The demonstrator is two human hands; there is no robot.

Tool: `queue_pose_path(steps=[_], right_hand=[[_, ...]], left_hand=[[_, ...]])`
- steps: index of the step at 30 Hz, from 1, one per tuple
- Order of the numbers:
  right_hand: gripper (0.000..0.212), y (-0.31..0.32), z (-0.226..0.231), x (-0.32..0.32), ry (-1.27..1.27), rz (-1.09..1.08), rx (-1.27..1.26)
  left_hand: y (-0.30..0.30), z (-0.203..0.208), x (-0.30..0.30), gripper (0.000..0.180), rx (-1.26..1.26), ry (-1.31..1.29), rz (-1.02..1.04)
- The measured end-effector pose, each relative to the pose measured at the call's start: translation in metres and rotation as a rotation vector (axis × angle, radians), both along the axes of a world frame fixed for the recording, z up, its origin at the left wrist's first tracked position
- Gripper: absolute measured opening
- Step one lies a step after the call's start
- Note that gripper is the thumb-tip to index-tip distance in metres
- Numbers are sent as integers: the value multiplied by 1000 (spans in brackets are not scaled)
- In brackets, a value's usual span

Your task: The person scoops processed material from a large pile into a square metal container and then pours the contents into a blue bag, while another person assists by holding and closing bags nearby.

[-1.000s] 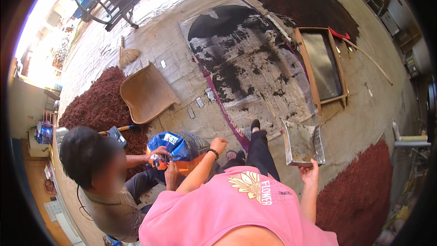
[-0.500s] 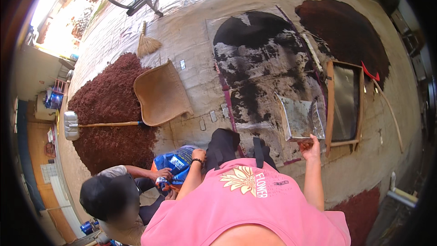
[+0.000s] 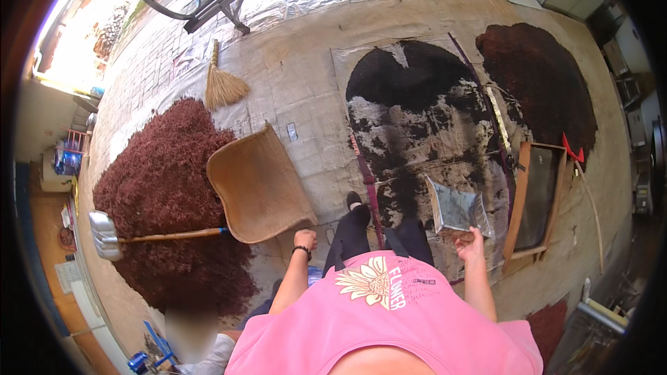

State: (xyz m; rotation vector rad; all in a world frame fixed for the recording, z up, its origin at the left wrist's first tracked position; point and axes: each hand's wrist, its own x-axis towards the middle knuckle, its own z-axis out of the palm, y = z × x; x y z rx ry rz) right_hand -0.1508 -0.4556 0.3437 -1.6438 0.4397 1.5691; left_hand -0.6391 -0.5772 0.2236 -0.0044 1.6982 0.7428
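Right hand (image 3: 471,243) was closed on the near rim of the metal pan (image 3: 455,210), held over the near part of the sheet (image 3: 361,115); no load visible in the pan. Left hand (image 3: 306,239) was curled into a loose fist, nothing seen in it, just beside the wicker scoop (image 3: 260,191). Progress, my read: black material (image 3: 417,82) massed at the sheet's far end, smears and clumps left nearer. Versus half a second earlier: same pan grip, blue bag mostly out of sight, co-worker (image 3: 215,355) nearly out of view.
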Motion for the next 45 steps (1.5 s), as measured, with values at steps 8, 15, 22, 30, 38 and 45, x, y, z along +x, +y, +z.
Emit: queue_pose_path(steps=[8,15,22,30,38,45], right_hand=[[37,109,-28,-103,36,18,-60],[31,213,-88,-197,18,-20,-173],[24,326,-118,-249,-46,-159,-183],[30,432,-63,-318,103,-450,118],[31,408,-40,-450,-47,-950,23],[37,430,-18,-620,32,-1546,74]], left_hand=[[192,71,-119,15,126,225,-17],[287,38,-194,9,118,369,-338],[396,61,-298,16,-217,33,-156],[649,39,-367,26,-224,14,-454],[949,47,-332,20,-155,147,-1092],[1083,61,-271,16,-46,247,-1674]])
